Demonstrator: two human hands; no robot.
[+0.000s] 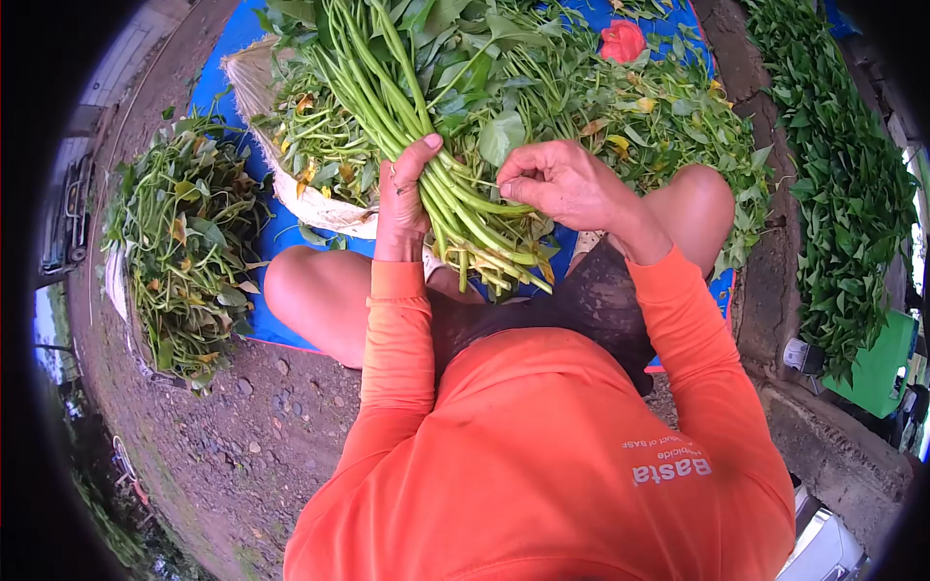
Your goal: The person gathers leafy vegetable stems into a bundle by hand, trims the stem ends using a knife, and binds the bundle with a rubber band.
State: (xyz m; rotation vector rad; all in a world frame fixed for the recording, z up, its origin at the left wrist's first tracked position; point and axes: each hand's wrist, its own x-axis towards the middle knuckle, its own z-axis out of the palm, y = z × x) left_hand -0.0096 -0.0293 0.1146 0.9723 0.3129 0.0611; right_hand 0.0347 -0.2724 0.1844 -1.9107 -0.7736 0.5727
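Note:
My left hand (405, 198) is wrapped round a thick bunch of long green stems (387, 97), probably water spinach. The leafy ends fan out away from me, and the cut ends (494, 257) point down toward my lap. Beside the bunch on the right, my right hand (567, 189) is closed in a pinch, with its fingertips at a thin green stem that sticks out from the side. The fingers partly hide what lies between them. Loose leafy stems (668, 145) lie spread beyond both hands, some with yellowed leaves.
A blue tarp (281, 310) lies under my crossed legs. A pale sack (334, 215) with greens is in front. Another heap of greens (184, 252) stands at the left. A red crumpled item (622, 42) lies at the back, and a long leafy row (843, 184) runs along the right.

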